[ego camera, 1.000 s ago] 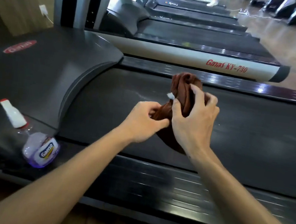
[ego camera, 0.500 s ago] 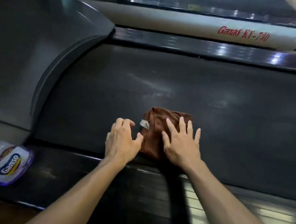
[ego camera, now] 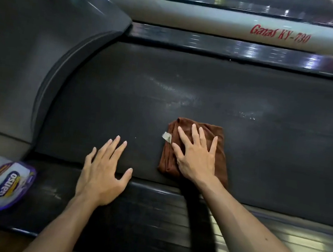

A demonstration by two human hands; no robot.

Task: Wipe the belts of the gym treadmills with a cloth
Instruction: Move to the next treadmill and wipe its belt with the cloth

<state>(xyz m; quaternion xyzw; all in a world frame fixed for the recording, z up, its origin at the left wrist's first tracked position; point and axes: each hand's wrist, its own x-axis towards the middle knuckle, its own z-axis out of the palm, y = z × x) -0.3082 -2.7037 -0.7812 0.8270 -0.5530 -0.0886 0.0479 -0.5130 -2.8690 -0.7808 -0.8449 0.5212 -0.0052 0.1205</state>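
The right hand point(ego camera: 196, 157) is pressing flat, fingers straight and spread, on the folded brown cloth point(ego camera: 220, 152), which is lying on the dark treadmill belt point(ego camera: 275, 144) close to its near edge, a pale tag point(ego camera: 166, 136) sticking out at the cloth's left side; the left hand point(ego camera: 101, 173) is resting relaxed and grasping nothing, palm down, fingers on the belt and heel over the ribbed side rail point(ego camera: 156, 213). A spray bottle labelled Ganso point(ego camera: 3, 184) is lying on that rail at far left; the red-lettered side rail of the neighbouring treadmill point(ego camera: 227, 24) is running along beyond the belt

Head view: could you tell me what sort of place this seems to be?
Most likely a gym: a black treadmill belt under a brown cloth, and a neighbouring treadmill rail lettered KY-730.
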